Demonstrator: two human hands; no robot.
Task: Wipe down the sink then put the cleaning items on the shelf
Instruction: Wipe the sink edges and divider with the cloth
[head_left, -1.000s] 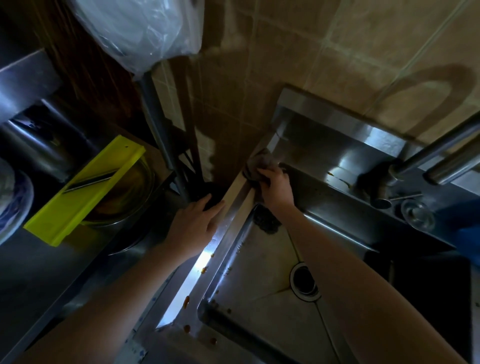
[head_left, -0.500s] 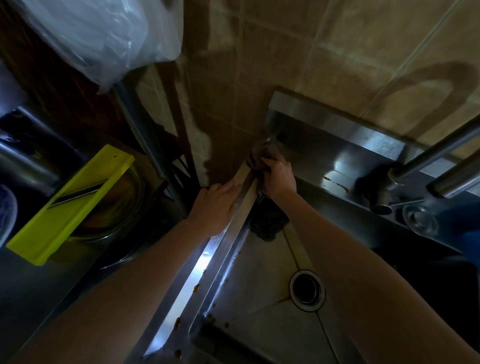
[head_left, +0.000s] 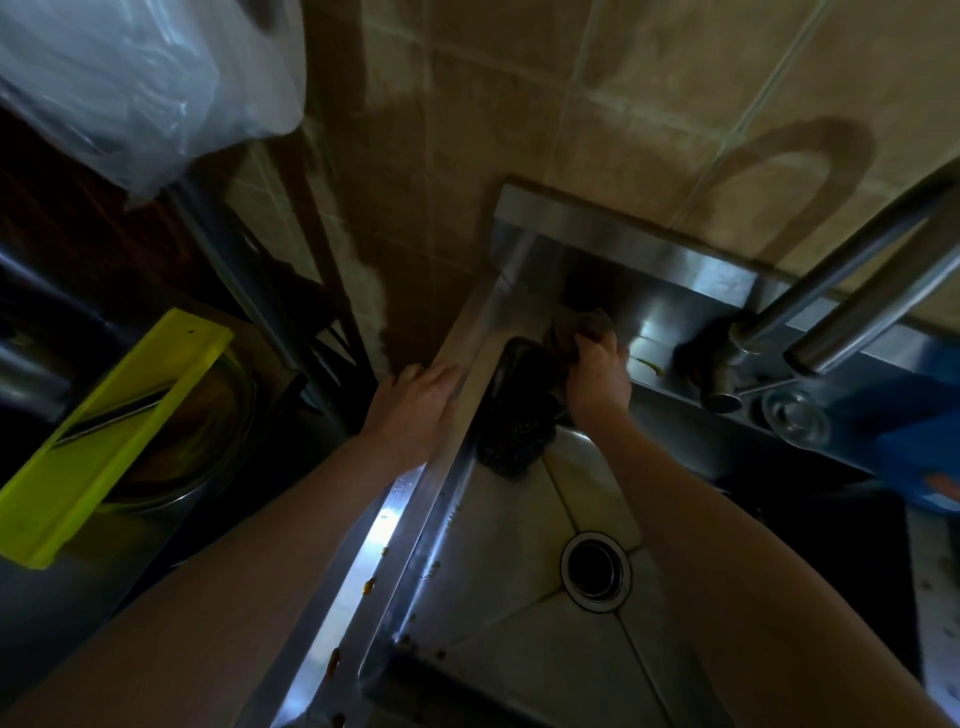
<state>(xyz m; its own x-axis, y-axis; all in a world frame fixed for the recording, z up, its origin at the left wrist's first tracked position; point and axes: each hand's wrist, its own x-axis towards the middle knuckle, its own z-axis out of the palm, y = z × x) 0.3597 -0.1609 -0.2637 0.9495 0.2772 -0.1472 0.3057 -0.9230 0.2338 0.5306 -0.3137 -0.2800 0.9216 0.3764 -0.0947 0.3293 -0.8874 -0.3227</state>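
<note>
Fingers (head_left: 597, 343) of the right hand (head_left: 597, 379) are curling tight around a dark cloth (head_left: 582, 327), bunching it on the back ledge of the sink (head_left: 498, 525) near the far left corner; the cloth's outline is merging with shadow, so its long axis and facing cannot be told. Left hand (head_left: 410, 410) is lying flat on the sink's left rim, fingers together and extended toward the tiled wall (head_left: 571, 104), gripping nothing. Dark scouring pad (head_left: 514, 436) is resting against the basin's far left corner, partly hidden beneath the right wrist. Basin itself is running lengthwise from the near edge toward the wall, with the drain (head_left: 596, 571) sitting near its centre and brown specks dotting the left rim. Faucet (head_left: 831, 291) is being cut off at the right edge, its spout end out of view. Blue object (head_left: 914, 462) at right is too cropped to identify. Yellow slicer (head_left: 104, 436) is lying across a bowl (head_left: 218, 426) on the left shelf, and a plastic bag (head_left: 130, 88) is hanging above. Compared with half a second ago, the cloth and right hand are sitting further right along the back ledge, off the corner, and the left hand is reaching further up the rim.
</note>
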